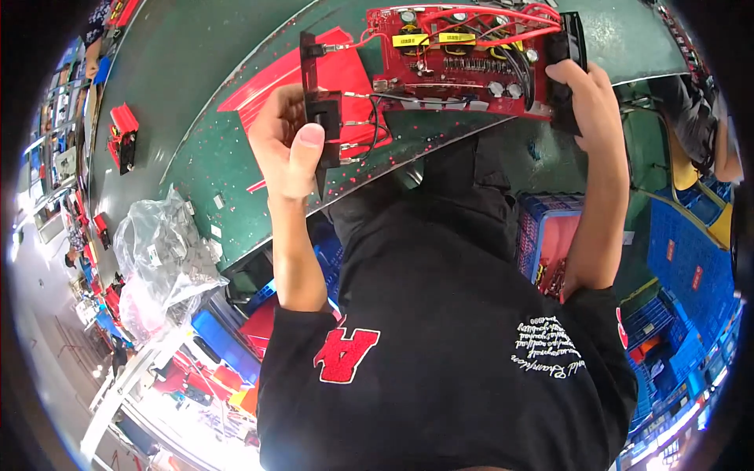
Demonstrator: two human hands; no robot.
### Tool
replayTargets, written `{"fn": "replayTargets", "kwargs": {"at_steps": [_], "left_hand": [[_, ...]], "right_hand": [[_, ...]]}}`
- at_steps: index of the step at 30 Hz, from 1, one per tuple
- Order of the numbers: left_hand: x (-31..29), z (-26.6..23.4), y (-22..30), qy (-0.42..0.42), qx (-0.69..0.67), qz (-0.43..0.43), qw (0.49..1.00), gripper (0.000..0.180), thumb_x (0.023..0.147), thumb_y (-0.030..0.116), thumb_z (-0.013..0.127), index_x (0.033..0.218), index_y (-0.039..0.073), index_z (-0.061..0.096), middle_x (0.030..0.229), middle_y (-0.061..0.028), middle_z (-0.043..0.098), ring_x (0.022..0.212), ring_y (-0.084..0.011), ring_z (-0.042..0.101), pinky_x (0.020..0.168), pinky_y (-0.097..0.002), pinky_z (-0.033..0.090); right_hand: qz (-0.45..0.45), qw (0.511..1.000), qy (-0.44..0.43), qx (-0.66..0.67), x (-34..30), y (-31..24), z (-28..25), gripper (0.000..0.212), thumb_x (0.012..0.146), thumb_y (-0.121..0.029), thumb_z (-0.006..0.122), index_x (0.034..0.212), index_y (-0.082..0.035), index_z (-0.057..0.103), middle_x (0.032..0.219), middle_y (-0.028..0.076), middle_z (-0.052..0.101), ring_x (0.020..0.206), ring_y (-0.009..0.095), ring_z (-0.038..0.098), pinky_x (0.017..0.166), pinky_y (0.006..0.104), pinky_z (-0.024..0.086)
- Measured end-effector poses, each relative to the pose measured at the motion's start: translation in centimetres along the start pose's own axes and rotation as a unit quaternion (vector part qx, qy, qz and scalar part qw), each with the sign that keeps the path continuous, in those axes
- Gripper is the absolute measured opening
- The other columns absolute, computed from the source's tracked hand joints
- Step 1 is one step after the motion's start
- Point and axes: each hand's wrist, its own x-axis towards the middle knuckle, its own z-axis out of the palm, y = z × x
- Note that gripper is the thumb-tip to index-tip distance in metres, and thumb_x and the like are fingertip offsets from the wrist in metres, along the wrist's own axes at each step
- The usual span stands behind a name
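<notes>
Between my hands is a red circuit board point(471, 71) with yellow-labelled transformers, round capacitors and red and black wires. A black end panel point(327, 118), joined to it by wires, stands at its left; my left hand point(289, 145) is closed on this panel, thumb on its face. At the board's right end sits another black panel point(580, 47), and my right hand point(585, 102) grips the board there, fingers wrapped over the edge. Behind the left panel a folded red sheet-metal cover point(283, 78) lies on the green tabletop point(204, 149).
A red device point(123, 137) lies farther left on the bench. A clear plastic bag point(165, 243) hangs by the table's left edge. Blue crates point(691, 243) stand at the right, and another crate point(542, 206) is near my right forearm. A person point(699, 118) is at the far right.
</notes>
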Motion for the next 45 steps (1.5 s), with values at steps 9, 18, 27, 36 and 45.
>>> {"fn": "replayTargets", "kwargs": {"at_steps": [9, 18, 27, 36, 45], "left_hand": [[-0.1, -0.2, -1.4, 0.017, 0.010, -0.049, 0.999, 0.074, 0.073, 0.060, 0.070, 0.103, -0.007, 0.061, 0.083, -0.0008, 0.059, 0.070, -0.0068, 0.050, 0.062, -0.0201, 0.038], [-0.1, 0.0, -1.7, 0.035, -0.005, -0.039, 0.999, 0.086, 0.069, 0.066, 0.072, 0.107, -0.011, 0.061, 0.077, -0.0012, 0.058, 0.062, -0.0062, 0.051, 0.052, -0.0198, 0.037], [0.1, -0.1, -1.4, 0.042, 0.016, -0.047, 0.998, 0.096, 0.064, 0.076, 0.072, 0.106, -0.010, 0.060, 0.072, 0.0021, 0.054, 0.057, -0.0044, 0.048, 0.049, -0.0187, 0.032], [-0.9, -0.2, -0.9, 0.025, 0.014, -0.074, 0.997, 0.087, 0.066, 0.071, 0.070, 0.102, -0.007, 0.061, 0.079, 0.0018, 0.054, 0.066, -0.0060, 0.047, 0.058, -0.0199, 0.035], [-0.5, -0.3, -0.8, 0.018, 0.030, -0.074, 0.997, 0.085, 0.068, 0.073, 0.069, 0.097, -0.006, 0.060, 0.077, 0.0020, 0.055, 0.067, -0.0052, 0.046, 0.057, -0.0198, 0.034]], "right_hand": [[0.009, 1.000, -0.015, 0.013, 2.5, 3.0, 0.1, 0.024, 0.079, -0.020, 0.065, 0.093, -0.001, 0.060, 0.080, 0.001, 0.056, 0.070, 0.010, 0.055, 0.061, 0.0262, 0.044], [-0.122, 0.991, -0.042, -0.026, 3.5, 4.9, -1.0, 0.018, 0.083, -0.018, 0.064, 0.091, -0.001, 0.063, 0.081, 0.000, 0.057, 0.072, 0.008, 0.055, 0.063, 0.0224, 0.043], [0.005, 0.999, -0.039, -0.005, 3.3, 2.8, -0.2, 0.023, 0.081, -0.021, 0.065, 0.090, -0.001, 0.062, 0.080, 0.000, 0.057, 0.072, 0.008, 0.053, 0.063, 0.0228, 0.042], [-0.023, 0.988, -0.087, -0.127, 3.4, 0.7, 0.3, 0.028, 0.079, -0.022, 0.064, 0.090, 0.003, 0.060, 0.079, 0.005, 0.057, 0.073, 0.012, 0.052, 0.066, 0.0250, 0.041], [-0.029, 0.985, -0.124, -0.113, 4.1, -0.3, 0.9, 0.022, 0.080, -0.020, 0.061, 0.082, 0.002, 0.060, 0.071, 0.001, 0.057, 0.064, 0.009, 0.051, 0.059, 0.0258, 0.040]]}}
